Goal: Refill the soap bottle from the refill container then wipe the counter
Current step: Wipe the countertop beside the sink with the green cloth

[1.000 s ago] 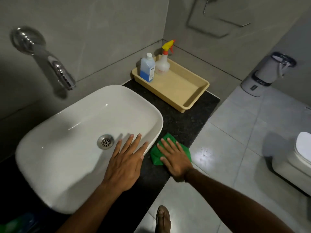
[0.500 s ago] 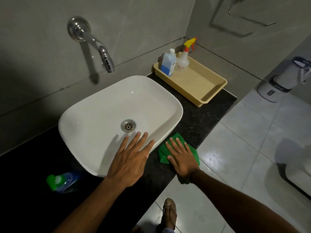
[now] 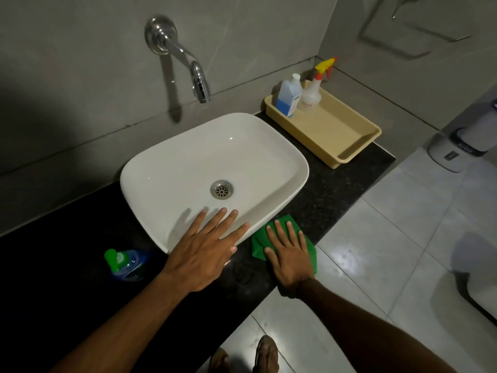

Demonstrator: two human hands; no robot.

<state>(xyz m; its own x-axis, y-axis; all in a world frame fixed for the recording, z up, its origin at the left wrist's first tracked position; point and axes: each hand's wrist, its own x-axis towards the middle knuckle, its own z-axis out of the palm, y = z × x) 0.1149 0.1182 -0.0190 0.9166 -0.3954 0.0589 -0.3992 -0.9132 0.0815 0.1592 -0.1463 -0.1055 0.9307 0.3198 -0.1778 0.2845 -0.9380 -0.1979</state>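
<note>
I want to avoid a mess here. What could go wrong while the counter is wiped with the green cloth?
1. The right hand presses the green cloth at the front edge of the counter; an outward stroke might drag it onto the floor.
2. The green-capped bottle sits in the dark left of the basin; wiping that way could knock it.

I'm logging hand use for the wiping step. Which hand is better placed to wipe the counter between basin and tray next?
Right, probably. The right hand lies flat on the green cloth on the counter, beside that stretch. The left hand lies over the basin rim, off the cloth.
</note>
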